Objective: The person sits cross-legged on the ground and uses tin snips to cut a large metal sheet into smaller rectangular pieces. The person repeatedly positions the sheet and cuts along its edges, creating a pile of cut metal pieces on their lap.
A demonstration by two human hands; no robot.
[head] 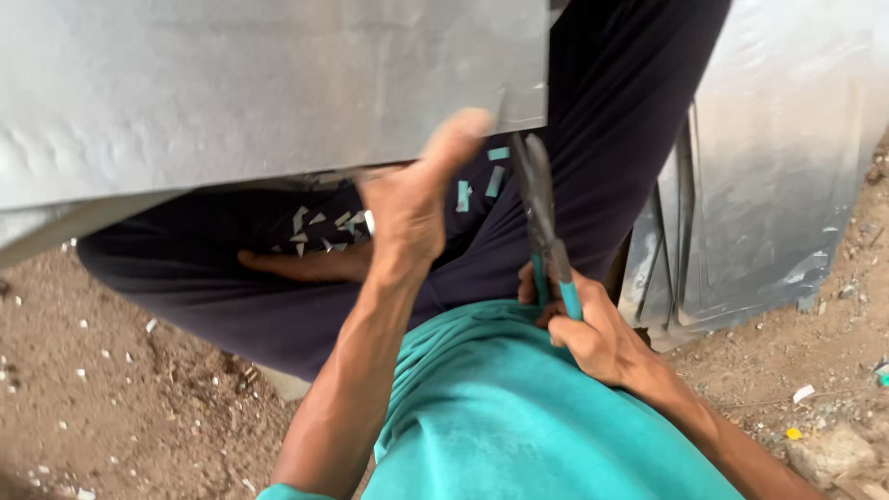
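A large grey metal sheet (231,93) is seen across the upper left, resting over the lap of a seated person in dark trousers (611,120) and a teal shirt (519,417).

The left hand (412,199) is raised to the sheet's lower edge, near its right corner; the thumb is laid up against the edge, and the fingers are blurred. Its grip is set on the sheet edge, though how tightly cannot be told.

Snips (542,222) with dark blades and teal handles are held in the right hand (593,333). The grip is wrapped round the handles, close to the body. The blades are pointed up toward the sheet's lower right corner, just beside the left thumb; the tips are seen touching or nearly touching the edge. The blades appear almost together.

Small offcuts (315,227) of metal, triangular and strip-shaped, are scattered on the lap between the legs; a few near the snips look teal-tinted. A bare foot (296,264) is tucked under the left forearm.

More bent metal sheets (778,167) are leaned upright at the right, well apart from the hands. Bare dirt ground (111,398) with pale specks and bits of litter is noted on both sides.
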